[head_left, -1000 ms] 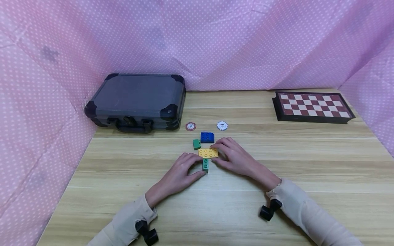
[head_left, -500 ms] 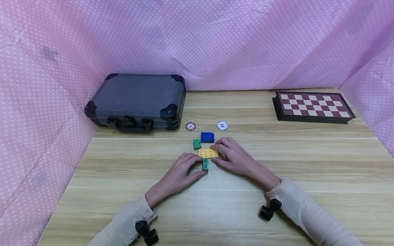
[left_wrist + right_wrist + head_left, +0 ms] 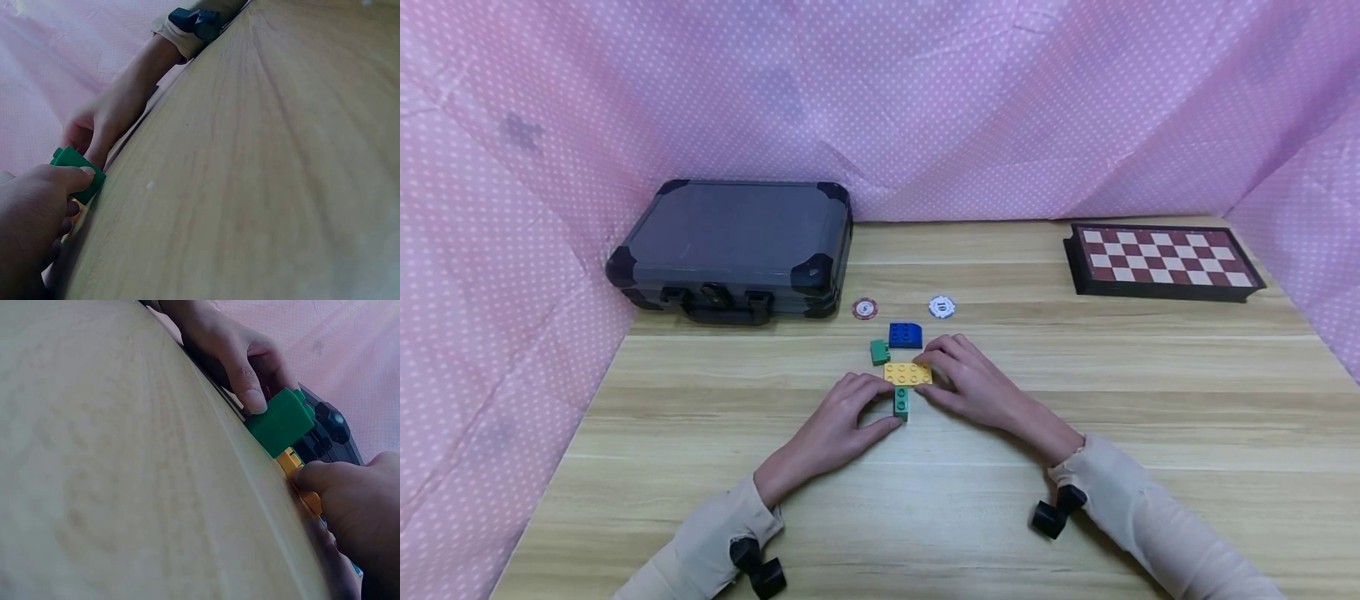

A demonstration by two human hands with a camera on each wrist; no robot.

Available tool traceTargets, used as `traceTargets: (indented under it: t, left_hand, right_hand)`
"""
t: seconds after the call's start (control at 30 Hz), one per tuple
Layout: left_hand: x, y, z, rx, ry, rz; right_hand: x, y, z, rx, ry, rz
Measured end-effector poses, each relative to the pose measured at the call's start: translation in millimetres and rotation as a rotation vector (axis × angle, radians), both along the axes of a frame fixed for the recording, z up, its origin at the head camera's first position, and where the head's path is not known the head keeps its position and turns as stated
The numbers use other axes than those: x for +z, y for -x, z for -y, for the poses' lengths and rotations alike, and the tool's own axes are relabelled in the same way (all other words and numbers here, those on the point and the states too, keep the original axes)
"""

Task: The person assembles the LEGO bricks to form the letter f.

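Note:
My left hand (image 3: 835, 423) pinches a green two-stud toy block (image 3: 901, 403) at its front and back ends, with thumb and fingertips. Just beyond that block lies a yellow eight-stud block (image 3: 902, 373), whose right end my right hand (image 3: 976, 385) holds between thumb and fingers. In the right wrist view the green block (image 3: 281, 424) stands taller than the yellow block (image 3: 289, 461) beside it. Behind the yellow block, a second green block (image 3: 879, 352) lies on its side, studs facing right. A blue block (image 3: 906, 336) with one rounded end sits at its upper right.
Two poker chips, a red one (image 3: 865, 308) and a white one (image 3: 942, 307), lie behind the blocks. At the back left is a closed grey case (image 3: 737, 225). A chequered game board (image 3: 1165, 257) lies back right, before a pink dotted cloth (image 3: 955, 108).

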State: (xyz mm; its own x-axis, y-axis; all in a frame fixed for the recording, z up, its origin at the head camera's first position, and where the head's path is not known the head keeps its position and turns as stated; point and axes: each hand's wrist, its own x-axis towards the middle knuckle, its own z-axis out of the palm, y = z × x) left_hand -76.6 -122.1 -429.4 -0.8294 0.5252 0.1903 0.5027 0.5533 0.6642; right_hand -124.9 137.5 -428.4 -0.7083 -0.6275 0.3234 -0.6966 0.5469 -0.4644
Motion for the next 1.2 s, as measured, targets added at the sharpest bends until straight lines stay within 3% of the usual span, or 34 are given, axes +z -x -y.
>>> traceTargets:
  t: [0.73, 1.2]
  left_hand:
    - [-0.4, 0.4, -0.2, 0.003, 0.004, 0.009]
    - [0.4, 0.1, -0.7, 0.012, 0.011, 0.021]
  right_hand:
    - [2.7, -2.0, -1.3, -0.037, 0.045, 0.08]
    - [8.6, -2.4, -4.1, -0.03, 0.089, 0.043]
